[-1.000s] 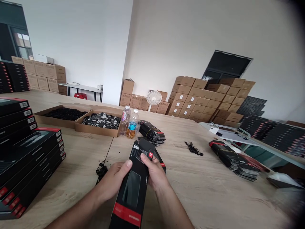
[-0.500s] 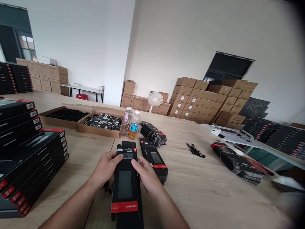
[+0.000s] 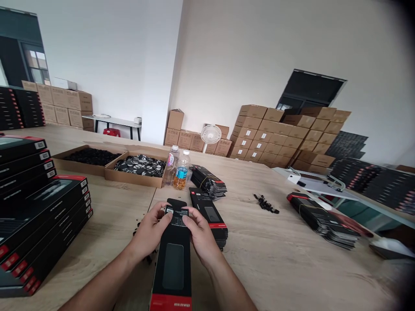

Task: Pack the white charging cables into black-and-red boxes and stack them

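Note:
Between both hands is a long black cardboard package box [image 3: 173, 263] with a clear window and a red band at its near end. My left hand [image 3: 150, 231] grips its far left corner, thumb on the printed panel beside the barcode. On the far right corner, my right hand [image 3: 201, 233] closes with its thumb on the same panel. A black end flap stands up beyond the fingers. Just right of the box lies a stack of flat black boxes [image 3: 210, 214]. Small black pieces [image 3: 148, 259] lie partly hidden under my left hand.
Finished-looking black boxes [image 3: 58, 211] are piled at the left. Two cartons hold black parts [image 3: 92, 156] and round printed pieces [image 3: 141, 165]. Two bottles [image 3: 181, 172] stand beside them. Banded flat boxes [image 3: 319, 220] and small black bits [image 3: 266, 204] lie to the right.
The box has shifted nearer me, and its side flaps at the far end are now folded in under my fingers. Both hands have moved onto its far corners.

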Tool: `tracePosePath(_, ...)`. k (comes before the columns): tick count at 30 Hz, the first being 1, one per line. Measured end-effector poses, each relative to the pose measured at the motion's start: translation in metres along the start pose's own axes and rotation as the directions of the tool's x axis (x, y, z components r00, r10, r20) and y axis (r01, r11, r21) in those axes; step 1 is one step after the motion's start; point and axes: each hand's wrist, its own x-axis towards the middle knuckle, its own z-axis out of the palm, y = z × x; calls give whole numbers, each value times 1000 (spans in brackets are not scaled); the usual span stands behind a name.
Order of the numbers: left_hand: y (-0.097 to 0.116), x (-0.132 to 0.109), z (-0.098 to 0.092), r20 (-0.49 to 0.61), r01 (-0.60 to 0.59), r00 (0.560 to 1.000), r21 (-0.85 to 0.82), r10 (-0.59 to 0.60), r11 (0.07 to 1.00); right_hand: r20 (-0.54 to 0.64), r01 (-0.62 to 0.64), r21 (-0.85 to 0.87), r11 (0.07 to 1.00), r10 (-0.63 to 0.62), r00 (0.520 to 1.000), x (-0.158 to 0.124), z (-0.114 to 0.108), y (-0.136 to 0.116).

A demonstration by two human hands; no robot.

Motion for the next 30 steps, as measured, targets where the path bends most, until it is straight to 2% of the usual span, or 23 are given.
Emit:
tracePosePath(4,6,-3,2,67,20,998,3,-20,1000,-48,-50,15,999,50,998,5,-6,4)
tracePosePath(8,14,-7,3,184,24,983,1,-24,1000,-155,26,-6,1000,-27,988,9,-16,3)
tracePosePath(11,15,-9,2,245,16,969,15,-20,1000,-103,65,-106,992,-76,992,11,-23,0)
tracePosePath(16,13,-9,2,263,11,965,31,-19,999,-82,126,-204,971,-146,986,11,-27,-2)
tracePosePath(18,13,-10,3,272,11,962,46,-23,999,-83,82,-136,987,-94,992,10,-27,-3)
tracePosePath(20,14,-10,5,295,8,955,74,-30,997,-78,-20,-1,1000,20,997,8,-25,-3)
tracePosePath(22,14,-11,6,313,-9,949,105,-25,994,-38,-135,114,984,140,989,6,-24,-4)
tracePosePath(24,13,-12,7,311,-33,950,132,-10,991,21,-206,135,969,205,979,4,-23,-6)
tracePosePath(26,11,-14,7,289,-28,957,155,-18,988,45,-217,99,971,213,976,2,-23,-7)
tracePosePath(30,7,-17,6,247,24,967,164,-64,986,40,-135,-2,991,135,990,0,-22,-10)
